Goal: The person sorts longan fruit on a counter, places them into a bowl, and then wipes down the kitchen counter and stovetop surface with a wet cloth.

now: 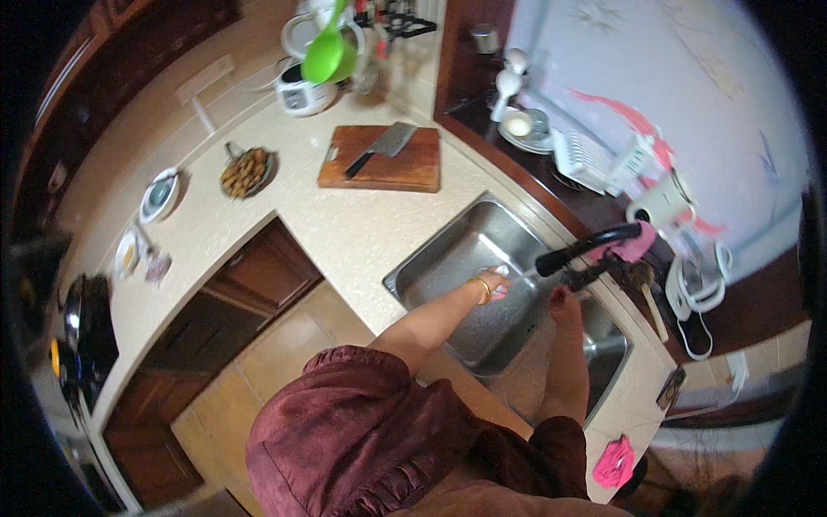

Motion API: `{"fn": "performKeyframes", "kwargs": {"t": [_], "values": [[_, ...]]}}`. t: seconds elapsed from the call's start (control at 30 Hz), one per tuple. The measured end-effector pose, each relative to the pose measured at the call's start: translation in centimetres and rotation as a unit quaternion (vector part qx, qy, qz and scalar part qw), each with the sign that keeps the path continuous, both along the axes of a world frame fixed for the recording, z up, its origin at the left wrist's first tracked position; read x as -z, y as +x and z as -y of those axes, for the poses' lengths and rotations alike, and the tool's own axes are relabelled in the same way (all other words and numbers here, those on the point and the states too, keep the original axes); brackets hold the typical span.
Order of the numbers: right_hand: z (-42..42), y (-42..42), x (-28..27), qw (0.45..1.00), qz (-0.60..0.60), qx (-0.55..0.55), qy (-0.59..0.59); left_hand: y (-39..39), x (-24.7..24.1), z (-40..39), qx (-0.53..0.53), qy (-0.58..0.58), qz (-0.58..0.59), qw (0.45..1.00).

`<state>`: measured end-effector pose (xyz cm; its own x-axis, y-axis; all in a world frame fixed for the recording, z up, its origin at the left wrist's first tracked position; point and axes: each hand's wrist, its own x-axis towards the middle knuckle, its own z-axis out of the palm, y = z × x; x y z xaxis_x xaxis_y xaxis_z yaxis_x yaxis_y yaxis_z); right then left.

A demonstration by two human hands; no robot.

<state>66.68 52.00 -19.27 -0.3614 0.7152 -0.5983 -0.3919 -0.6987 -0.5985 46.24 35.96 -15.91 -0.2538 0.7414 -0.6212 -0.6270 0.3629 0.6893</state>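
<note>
My left hand (493,284), with a gold bangle at its wrist, is over the left bowl of a stainless steel double sink (446,258). It holds a small white thing whose kind I cannot tell, close to the water running from a black faucet (568,251). My right hand (563,302) is at the faucet's base, near the divider between the bowls; its fingers are blurred, and whether they grip the tap handle cannot be told. A pink cloth (636,244) hangs behind the faucet's neck.
A cleaver (391,141) lies on a wooden cutting board (413,171) beyond the sink. Leftward on the counter are a basket of brown food pieces (244,174), a white bowl (159,196) and a rice cooker (307,97). A brush (654,310) and kettle (662,200) stand right; a pink cloth (614,462) lies near me.
</note>
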Motion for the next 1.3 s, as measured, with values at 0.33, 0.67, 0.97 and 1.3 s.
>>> {"fn": "performKeyframes", "kwargs": {"t": [0.33, 0.67, 0.97, 1.3], "values": [[1.6, -4.4, -0.1, 0.966, -0.242, -0.076, 0.045, -2.2, -1.7, 5.1, -0.075, 0.177, -0.153, 0.969], [18.8, -15.7, -7.2, 0.937, -0.321, -0.134, 0.013, -0.2, -6.8, 6.7, 0.083, 0.022, -0.579, 0.811], [21.6, -11.9, -13.7, 0.946, -0.084, -0.21, 0.232, -3.0, -9.6, 5.2, 0.021, -0.014, -0.695, 0.719], [16.5, -9.4, -10.6, 0.91, 0.198, -0.071, 0.357, -8.4, -11.3, 10.6, 0.0, 0.012, -0.688, 0.725]]}}
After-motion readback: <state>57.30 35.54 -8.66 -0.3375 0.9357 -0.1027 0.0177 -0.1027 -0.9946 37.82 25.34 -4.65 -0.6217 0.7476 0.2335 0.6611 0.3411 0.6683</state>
